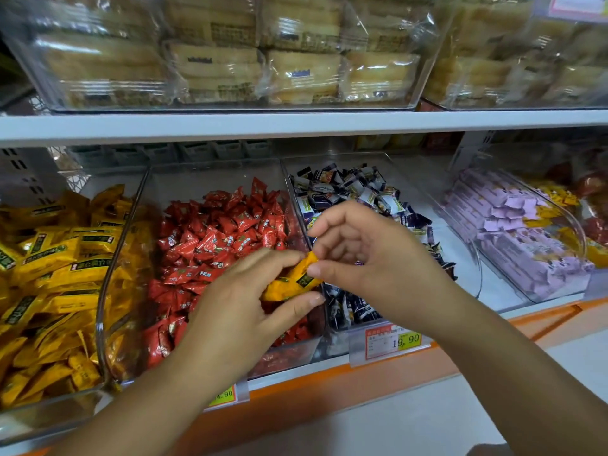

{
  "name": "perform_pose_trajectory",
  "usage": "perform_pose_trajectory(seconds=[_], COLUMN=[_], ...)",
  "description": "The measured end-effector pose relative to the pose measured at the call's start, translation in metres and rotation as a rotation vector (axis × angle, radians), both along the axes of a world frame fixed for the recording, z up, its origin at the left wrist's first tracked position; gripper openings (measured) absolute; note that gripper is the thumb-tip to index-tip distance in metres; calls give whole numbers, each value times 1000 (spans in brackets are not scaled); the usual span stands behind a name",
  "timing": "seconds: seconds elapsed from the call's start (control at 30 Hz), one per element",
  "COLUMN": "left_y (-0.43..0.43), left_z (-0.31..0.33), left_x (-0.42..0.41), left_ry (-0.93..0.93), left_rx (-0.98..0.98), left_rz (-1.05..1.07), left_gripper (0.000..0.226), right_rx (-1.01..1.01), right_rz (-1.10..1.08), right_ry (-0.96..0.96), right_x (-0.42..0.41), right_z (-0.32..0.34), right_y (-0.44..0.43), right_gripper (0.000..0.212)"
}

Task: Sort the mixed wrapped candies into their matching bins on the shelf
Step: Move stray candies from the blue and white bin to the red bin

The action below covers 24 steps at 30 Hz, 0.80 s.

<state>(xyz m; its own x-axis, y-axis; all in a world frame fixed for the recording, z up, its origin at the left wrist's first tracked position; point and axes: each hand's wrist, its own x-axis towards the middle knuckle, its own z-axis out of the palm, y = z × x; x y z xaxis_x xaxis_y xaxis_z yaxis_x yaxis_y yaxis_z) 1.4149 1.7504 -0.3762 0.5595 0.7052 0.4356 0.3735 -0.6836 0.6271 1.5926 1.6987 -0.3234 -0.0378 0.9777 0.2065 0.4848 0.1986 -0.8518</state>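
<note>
One yellow candy (289, 283), glossy crinkled foil, oblong pillow shape with a dark green label, tilted upward to the right, held above the front of the red bin beside its divider with the dark-candy bin; left hand (237, 311) grip closed round its lower half, thumb beneath and fingers above; right hand (371, 258) grip narrow, thumb and curled fingers pinching its upper end. Four clear, hard plastic bins side by side on the lower shelf, rounded rims, open tops: yellow bin (98, 324) at far left, heaped with matching yellow packets (49, 264); red bin (214, 179) piled with small red twist-cornered sweets (223, 232), its back wall bare above the pile; dark-candy bin (329, 155) with navy-and-white wrapped pieces (348, 189), mostly at the back and along its left wall, white floor bare to the right; angled bin (572, 225) at far right with lilac packets (513, 232) and some yellow and red ones. Grey-white upper shelf board (296, 125) overhanging the bins, open room between it and the piles; above it, clear tubs of pale cakes (302, 74) in cellophane. Orange shelf edge (329, 380) along the front, carrying a price tag (391, 340) in a clear holder.
</note>
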Motion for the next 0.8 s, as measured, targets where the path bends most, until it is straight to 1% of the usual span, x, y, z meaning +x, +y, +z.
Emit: perform_pose_trajectory(seconds=[0.07,0.1,0.13,0.17,0.2,0.23,0.3,0.33,0.37,0.5,0.57,0.63,0.67,0.73,0.8], left_y=[2,3,3,3,2,2,0,0,0,0,-1,-2,-2,-2,-2], left_z=[-3,-4,-4,-3,-3,-3,-3,-3,-3,-3,-2,-1,-1,-1,0], left_x=[0,0,-1,-1,-2,-2,-2,-1,-1,0,0,-1,-1,-2,-1], left_ry=[3,4,11,22,32,41,49,44,35,-17,-34,-42,-45,-50,-47], left_rx=[10,10,6,4,6,6,-6,-17,-30,-96,-108,-112,-115,-106,-72], left_rz=[31,52,70,81,85,86,95,99,101,85,78,82,83,82,84], left_gripper=[39,38,36,34,33,34,35,34,32,28,26,15,10,9,11], right_rx=[-39,-65,-89,-118,-170,-244,-412,-467,-493,-487,-508,-494,-455,-308,-180], right_rz=[3,-27,-84,-159,-233,-285,-335,-340,-337,-317,-318,-341,-363,-409,-360], right_ry=[19,25,-8,-100,-232,-361,-531,-594,-649,-780,-743,-649,-597,-436,-260], right_x=[1,7,17,31,45,58,74,76,76,67,68,71,73,71,61], right_z=[4,7,11,14,16,16,10,5,-1,-13,-18,-15,-12,0,12], right_y=[-1,-2,-2,-3,-4,-5,-5,-4,-2,7,8,6,3,-3,-9], right_gripper=[26,24,21,18,15,13,6,7,14,35,39,34,29,19,19])
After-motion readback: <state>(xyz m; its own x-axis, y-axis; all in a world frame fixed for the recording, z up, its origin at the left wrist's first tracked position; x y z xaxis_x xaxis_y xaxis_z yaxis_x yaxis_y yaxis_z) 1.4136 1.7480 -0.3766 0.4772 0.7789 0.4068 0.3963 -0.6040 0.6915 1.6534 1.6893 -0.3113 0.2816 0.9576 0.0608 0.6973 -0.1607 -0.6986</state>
